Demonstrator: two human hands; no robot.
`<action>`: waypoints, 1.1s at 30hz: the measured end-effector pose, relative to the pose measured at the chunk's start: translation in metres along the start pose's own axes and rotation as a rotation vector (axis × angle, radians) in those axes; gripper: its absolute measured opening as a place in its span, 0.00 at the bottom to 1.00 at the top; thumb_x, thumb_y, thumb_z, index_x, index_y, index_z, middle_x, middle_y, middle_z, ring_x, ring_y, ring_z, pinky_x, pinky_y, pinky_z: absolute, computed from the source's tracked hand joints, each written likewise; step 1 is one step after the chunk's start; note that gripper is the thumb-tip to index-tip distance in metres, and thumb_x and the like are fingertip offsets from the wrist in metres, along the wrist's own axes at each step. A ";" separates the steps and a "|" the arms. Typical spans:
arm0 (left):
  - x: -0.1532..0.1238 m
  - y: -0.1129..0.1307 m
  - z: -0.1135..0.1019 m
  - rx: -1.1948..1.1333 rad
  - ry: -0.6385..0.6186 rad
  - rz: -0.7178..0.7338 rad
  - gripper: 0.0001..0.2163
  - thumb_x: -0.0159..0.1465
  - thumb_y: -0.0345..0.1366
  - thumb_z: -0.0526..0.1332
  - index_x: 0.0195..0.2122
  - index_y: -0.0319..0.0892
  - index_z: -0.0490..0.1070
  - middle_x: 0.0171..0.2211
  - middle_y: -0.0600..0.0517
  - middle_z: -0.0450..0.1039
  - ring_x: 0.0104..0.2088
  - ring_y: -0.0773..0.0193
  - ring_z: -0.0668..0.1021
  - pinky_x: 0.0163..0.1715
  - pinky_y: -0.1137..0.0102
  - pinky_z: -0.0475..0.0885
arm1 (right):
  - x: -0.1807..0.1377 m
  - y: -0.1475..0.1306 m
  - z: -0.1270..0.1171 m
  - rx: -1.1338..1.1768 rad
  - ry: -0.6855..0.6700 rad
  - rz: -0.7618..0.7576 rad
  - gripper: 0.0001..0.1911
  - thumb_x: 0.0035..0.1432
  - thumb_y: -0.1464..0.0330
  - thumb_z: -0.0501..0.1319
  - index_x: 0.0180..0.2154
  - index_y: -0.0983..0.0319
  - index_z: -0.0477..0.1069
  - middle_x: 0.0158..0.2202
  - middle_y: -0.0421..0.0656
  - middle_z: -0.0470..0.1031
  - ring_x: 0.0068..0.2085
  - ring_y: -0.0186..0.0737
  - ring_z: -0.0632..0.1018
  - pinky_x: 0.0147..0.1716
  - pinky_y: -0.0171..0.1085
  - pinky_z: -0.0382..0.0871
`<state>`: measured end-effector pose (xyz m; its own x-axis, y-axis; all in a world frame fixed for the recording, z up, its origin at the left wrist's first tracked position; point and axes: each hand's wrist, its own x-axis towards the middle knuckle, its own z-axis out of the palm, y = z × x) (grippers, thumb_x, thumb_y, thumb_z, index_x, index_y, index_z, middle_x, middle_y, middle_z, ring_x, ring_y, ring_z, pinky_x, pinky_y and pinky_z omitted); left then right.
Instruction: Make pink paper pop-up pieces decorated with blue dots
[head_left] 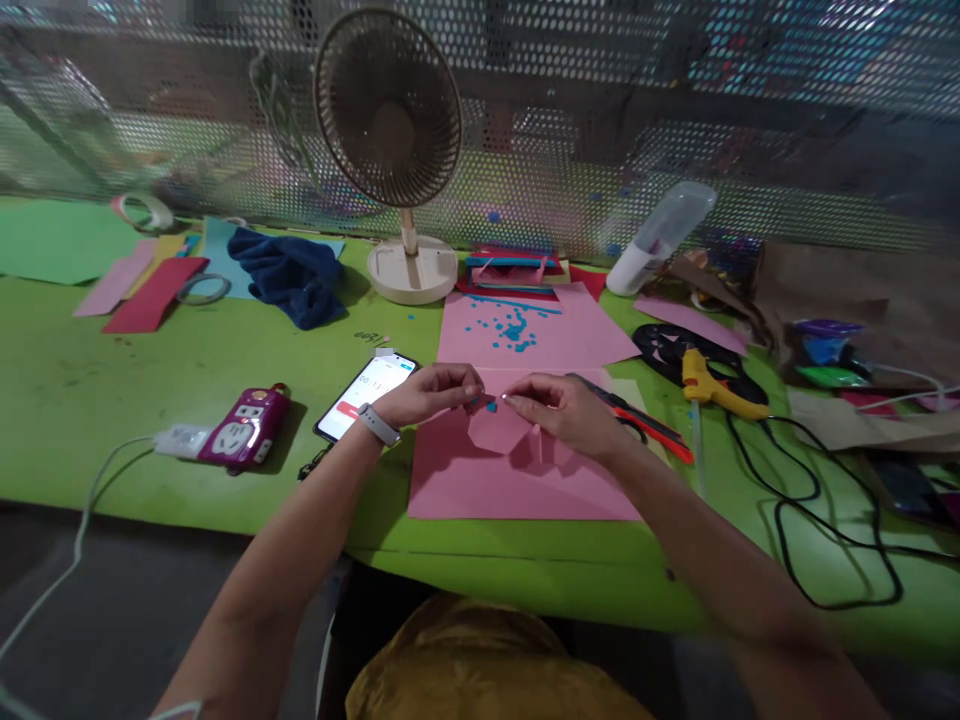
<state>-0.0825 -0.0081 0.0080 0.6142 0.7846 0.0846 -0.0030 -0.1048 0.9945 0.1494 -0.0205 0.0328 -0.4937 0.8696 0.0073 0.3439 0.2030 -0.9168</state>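
Observation:
My left hand (431, 392) and my right hand (566, 408) meet over a folded pink paper piece (499, 428) lying on a large pink sheet (517, 480). The left fingers pinch a tiny blue paper bit (487, 405) just above the folded piece. The right fingers are pinched close beside it, and what they hold is too small to make out. A white band sits on my left wrist. A second pink sheet (525, 330) further back carries scattered blue paper bits (516, 330).
A phone (365, 392) with a lit screen lies left of my hands, beside a purple power strip (244, 428). A fan (394, 150), blue cloth (289, 272), coloured paper stack (514, 268), white bottle (660, 236), yellow glue gun (712, 385), red-handled cutter (645, 425) and black cable (825, 520) surround the green table (112, 400).

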 end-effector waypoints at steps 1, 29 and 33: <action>0.000 0.000 0.001 -0.002 -0.001 0.001 0.21 0.61 0.54 0.64 0.27 0.39 0.68 0.30 0.49 0.71 0.30 0.66 0.72 0.34 0.69 0.69 | 0.001 0.001 0.000 -0.004 0.001 0.002 0.12 0.57 0.60 0.61 0.36 0.61 0.77 0.34 0.43 0.79 0.35 0.39 0.76 0.38 0.39 0.70; 0.003 -0.009 0.003 -0.044 -0.013 0.017 0.18 0.63 0.49 0.64 0.30 0.37 0.71 0.31 0.49 0.71 0.31 0.67 0.72 0.35 0.70 0.69 | 0.002 0.018 0.009 -0.018 0.086 -0.063 0.08 0.57 0.63 0.64 0.35 0.61 0.77 0.34 0.42 0.80 0.35 0.38 0.77 0.37 0.37 0.69; 0.003 -0.010 0.003 -0.048 -0.006 0.018 0.18 0.63 0.49 0.64 0.30 0.37 0.71 0.30 0.49 0.71 0.31 0.67 0.72 0.34 0.71 0.68 | 0.001 0.018 0.009 -0.010 0.087 -0.059 0.08 0.56 0.63 0.65 0.35 0.61 0.77 0.34 0.43 0.80 0.35 0.38 0.77 0.36 0.37 0.69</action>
<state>-0.0788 -0.0064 -0.0020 0.6183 0.7793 0.1020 -0.0513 -0.0894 0.9947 0.1476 -0.0199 0.0126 -0.4426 0.8915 0.0965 0.3241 0.2593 -0.9098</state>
